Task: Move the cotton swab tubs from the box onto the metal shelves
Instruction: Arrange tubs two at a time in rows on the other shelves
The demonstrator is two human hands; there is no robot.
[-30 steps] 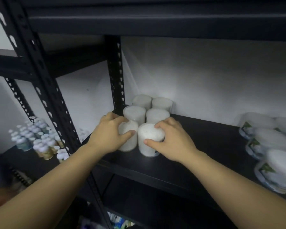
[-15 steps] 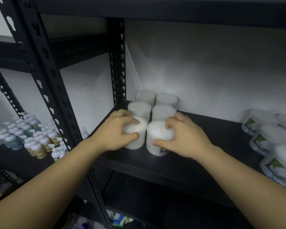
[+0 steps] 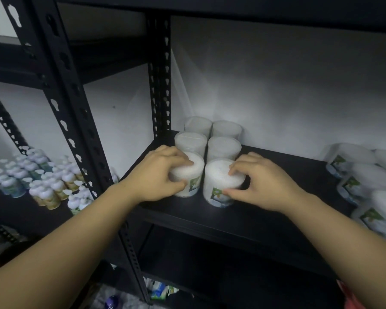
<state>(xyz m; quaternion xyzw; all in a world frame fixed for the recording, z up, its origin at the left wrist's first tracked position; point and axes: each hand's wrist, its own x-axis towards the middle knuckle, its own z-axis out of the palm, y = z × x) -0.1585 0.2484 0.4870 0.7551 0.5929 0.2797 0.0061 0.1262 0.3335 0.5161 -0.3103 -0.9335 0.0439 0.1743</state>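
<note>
Two clear cotton swab tubs stand upright side by side at the front of the black metal shelf (image 3: 243, 210). My left hand (image 3: 158, 175) grips the left tub (image 3: 193, 172) from its left side and top. My right hand (image 3: 261, 181) grips the right tub (image 3: 218, 184), thumb low on its front, fingers on its lid. Directly behind them stand several more tubs (image 3: 223, 146) in two rows reaching back to the wall. The box is out of view.
More tubs (image 3: 365, 179) lie on their sides at the shelf's right end. A perforated black upright (image 3: 71, 121) stands left of my left arm. Small capped bottles (image 3: 40, 181) crowd a lower shelf at the left. Another shelf board hangs overhead.
Both hands have twisted their tubs so the green labels now face the front. My view has drifted slightly, shifting the shelf rightward in frame.
</note>
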